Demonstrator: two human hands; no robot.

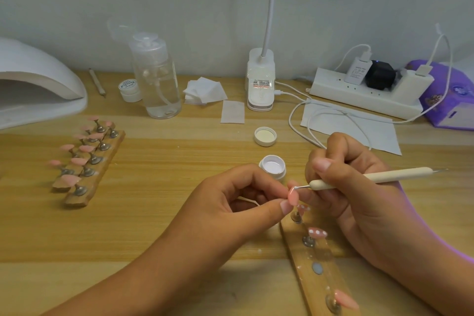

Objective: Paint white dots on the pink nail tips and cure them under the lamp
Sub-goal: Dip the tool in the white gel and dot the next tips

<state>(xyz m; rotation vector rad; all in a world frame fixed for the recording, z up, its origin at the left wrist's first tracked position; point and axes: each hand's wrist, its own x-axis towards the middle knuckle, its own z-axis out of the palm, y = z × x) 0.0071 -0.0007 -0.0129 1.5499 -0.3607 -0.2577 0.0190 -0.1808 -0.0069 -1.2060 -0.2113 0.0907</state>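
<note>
My left hand [238, 197] pinches a pink nail tip [292, 197] between thumb and fingers. My right hand [354, 187] grips a cream dotting pen [372, 177], and its metal point touches the top of that tip. Just behind stands an open jar of white gel [272, 167]. Below my hands a wooden holder strip [318, 264] carries pink tips on metal stands; one tip [317, 233] shows three white dots, another [346, 299] is plain. The white curing lamp [38, 84] sits at the far left.
A second wooden strip [95, 169] with several plain pink tips lies at the left. The jar's lid [265, 136], a clear pump bottle [159, 77], cotton pads [205, 90], a desk lamp base [261, 79], a power strip [364, 90] with cables and a purple pack [451, 95] stand behind.
</note>
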